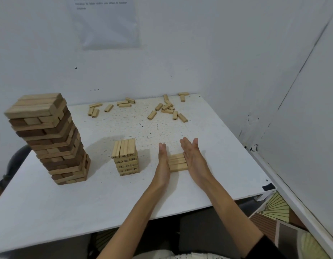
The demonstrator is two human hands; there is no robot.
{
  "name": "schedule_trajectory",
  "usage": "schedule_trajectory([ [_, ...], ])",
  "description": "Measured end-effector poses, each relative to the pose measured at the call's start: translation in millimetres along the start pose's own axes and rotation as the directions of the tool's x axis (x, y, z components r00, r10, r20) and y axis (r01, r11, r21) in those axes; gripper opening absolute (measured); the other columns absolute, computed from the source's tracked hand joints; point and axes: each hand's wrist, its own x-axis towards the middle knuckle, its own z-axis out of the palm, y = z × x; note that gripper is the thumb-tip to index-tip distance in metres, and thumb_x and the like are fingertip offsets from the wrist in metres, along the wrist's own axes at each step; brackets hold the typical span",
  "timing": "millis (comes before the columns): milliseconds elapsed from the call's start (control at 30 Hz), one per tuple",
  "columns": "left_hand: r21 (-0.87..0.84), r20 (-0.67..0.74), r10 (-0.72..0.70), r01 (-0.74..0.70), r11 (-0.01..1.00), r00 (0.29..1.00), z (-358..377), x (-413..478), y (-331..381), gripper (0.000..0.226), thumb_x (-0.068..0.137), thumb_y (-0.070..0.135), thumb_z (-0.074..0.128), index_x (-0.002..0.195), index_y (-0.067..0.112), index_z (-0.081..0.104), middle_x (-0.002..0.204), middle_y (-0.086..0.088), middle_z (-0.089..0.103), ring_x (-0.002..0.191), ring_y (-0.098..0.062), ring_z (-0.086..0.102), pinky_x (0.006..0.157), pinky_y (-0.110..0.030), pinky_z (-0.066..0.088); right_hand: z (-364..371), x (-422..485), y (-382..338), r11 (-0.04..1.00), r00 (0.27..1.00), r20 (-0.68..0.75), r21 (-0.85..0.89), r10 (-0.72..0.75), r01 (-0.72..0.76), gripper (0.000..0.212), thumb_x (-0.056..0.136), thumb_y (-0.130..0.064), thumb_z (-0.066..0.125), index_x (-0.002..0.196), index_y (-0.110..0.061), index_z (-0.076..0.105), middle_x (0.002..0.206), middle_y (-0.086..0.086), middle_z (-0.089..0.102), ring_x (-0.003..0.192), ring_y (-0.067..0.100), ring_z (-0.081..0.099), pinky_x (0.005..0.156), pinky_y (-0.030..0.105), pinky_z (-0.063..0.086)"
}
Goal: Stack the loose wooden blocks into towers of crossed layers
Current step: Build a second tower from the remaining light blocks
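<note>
A low layer of three pale wooden blocks [177, 162] lies side by side on the white table [68, 202]. My left hand [162, 161] presses flat against its left end with straight fingers. My right hand [192, 156] stands flat against its right end, fingers straight and pointing away from me. To the left stands a short tower of numbered blocks in crossed layers [126, 157]. Loose blocks lie scattered at the far edge, one group at the back middle [109, 107] and another at the back right [169, 109].
A tall tower of larger light and dark blocks [49, 139] stands at the left of the table. White walls close in behind and on the right. A dark chair back [16, 161] shows past the left edge.
</note>
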Motion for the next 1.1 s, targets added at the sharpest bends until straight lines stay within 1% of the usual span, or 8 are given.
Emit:
schedule_trajectory([
  [100,0.218,0.029,0.050,-0.055,0.974,0.998,-12,-2,3,0.086,0.080,0.068,0.037,0.149,0.026,0.006,0.156,0.012,0.007,0.142,-0.005,0.009,0.110,-0.023,0.011,-15,1,-8,0.977,0.998,0.019,-0.205,-0.064,0.067,0.061,0.089,-0.047,0.043,0.144,-0.023,0.032,0.149,-0.008,0.033,0.136,0.004,0.030,0.113,0.025,0.023],
  [200,0.474,0.168,0.105,-0.174,0.863,0.980,-29,1,5,0.101,0.072,0.058,0.068,0.149,0.026,0.012,0.152,0.013,0.018,0.139,-0.004,0.016,0.107,-0.023,0.017,-42,8,-18,0.764,0.982,0.176,-0.623,-0.072,0.167,0.061,0.080,-0.030,0.071,0.135,-0.034,0.043,0.141,-0.014,0.039,0.133,0.006,0.030,0.113,0.031,0.027],
  [333,0.721,0.271,0.048,-0.235,0.652,0.961,-45,11,0,0.105,0.069,0.037,0.080,0.149,0.022,0.013,0.152,0.004,0.024,0.139,-0.012,0.018,0.105,-0.021,0.017,-58,17,-27,0.522,0.955,0.284,-0.828,0.079,0.204,0.083,0.066,-0.033,0.083,0.137,-0.034,0.039,0.132,-0.015,0.038,0.124,0.005,0.025,0.109,0.029,0.026],
  [433,0.818,0.287,0.096,-0.296,0.492,0.953,-43,18,6,0.092,0.072,0.039,0.077,0.146,0.019,0.025,0.142,0.002,0.038,0.132,-0.015,0.027,0.098,-0.020,0.023,-53,23,-30,0.418,0.940,0.331,-0.867,0.078,0.270,0.079,0.067,-0.034,0.083,0.135,-0.025,0.046,0.123,-0.013,0.042,0.116,0.006,0.029,0.101,0.023,0.026],
  [567,0.887,0.306,0.067,-0.310,0.341,0.950,-40,27,20,0.067,0.074,0.035,0.076,0.132,0.015,0.049,0.121,-0.002,0.048,0.114,-0.016,0.042,0.090,-0.022,0.035,-49,26,-34,0.391,0.929,0.365,-0.864,0.055,0.316,0.059,0.066,-0.031,0.084,0.120,-0.023,0.060,0.113,-0.008,0.049,0.105,0.008,0.038,0.089,0.018,0.034],
  [667,0.897,0.331,0.042,-0.328,0.297,0.943,-38,30,27,0.057,0.070,0.033,0.078,0.120,0.015,0.057,0.109,-0.001,0.051,0.099,-0.014,0.047,0.085,-0.025,0.043,-47,26,-33,0.375,0.926,0.377,-0.862,0.023,0.342,0.053,0.065,-0.029,0.084,0.113,-0.024,0.063,0.108,-0.007,0.052,0.101,0.007,0.039,0.082,0.013,0.033],
  [767,0.902,0.349,0.038,-0.346,0.259,0.936,-36,31,31,0.055,0.064,0.034,0.082,0.111,0.014,0.061,0.102,-0.002,0.055,0.093,-0.016,0.051,0.082,-0.030,0.047,-46,24,-33,0.361,0.923,0.384,-0.861,-0.001,0.359,0.051,0.065,-0.028,0.084,0.111,-0.024,0.063,0.108,-0.006,0.053,0.100,0.008,0.039,0.084,0.017,0.034],
  [1100,0.879,0.415,0.195,-0.447,0.165,0.889,-46,24,87,0.049,0.068,0.031,0.078,0.111,0.015,0.060,0.103,0.001,0.056,0.093,-0.011,0.048,0.083,-0.027,0.045,-28,25,-80,0.353,0.900,0.422,-0.830,-0.111,0.432,0.050,0.067,-0.028,0.081,0.111,-0.033,0.058,0.113,-0.008,0.049,0.106,0.006,0.034,0.094,0.022,0.029],
])
